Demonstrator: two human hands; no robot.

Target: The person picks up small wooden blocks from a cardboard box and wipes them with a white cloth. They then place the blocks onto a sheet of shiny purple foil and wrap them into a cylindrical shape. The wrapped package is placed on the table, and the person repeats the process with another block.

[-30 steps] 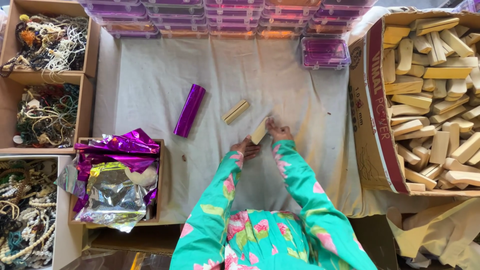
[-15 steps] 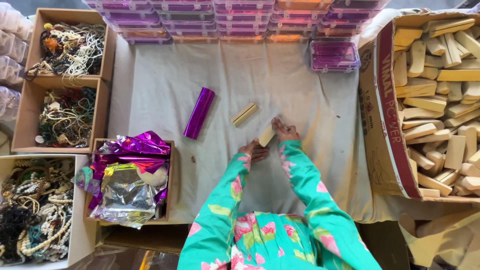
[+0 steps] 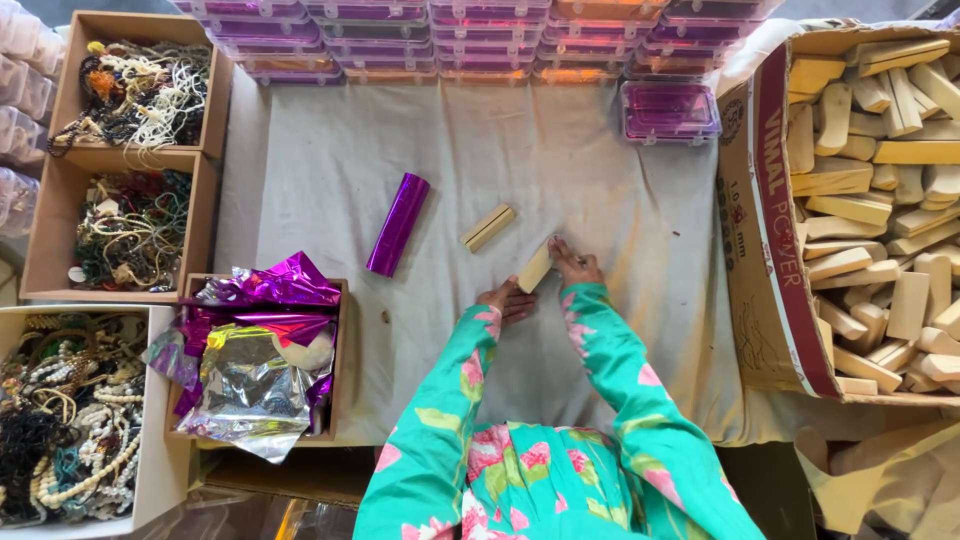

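Pale grey cloth (image 3: 300, 180) covers the work surface, and everything else is placed around it. Off its left edge stand open cardboard boxes of tangled bead necklaces (image 3: 135, 95), with a box of crumpled purple and silver foil (image 3: 255, 350) at the cloth's lower left corner. On the cloth itself, left of centre, lies a roll of purple foil (image 3: 398, 224), and just right of that a small wooden block (image 3: 488, 227) lies alone. Near the cloth's middle, the left hand (image 3: 506, 298) and the right hand (image 3: 574, 267) hold a second wooden block (image 3: 535, 267) between them, fingers closed on its two ends, the block tilted and low over the cloth. Along the cloth's far edge run stacked purple-tinted plastic cases (image 3: 470, 30), one case (image 3: 668, 110) set apart. Beyond the right edge sits a large carton (image 3: 765, 250) heaped with pale wooden pieces (image 3: 880, 200).
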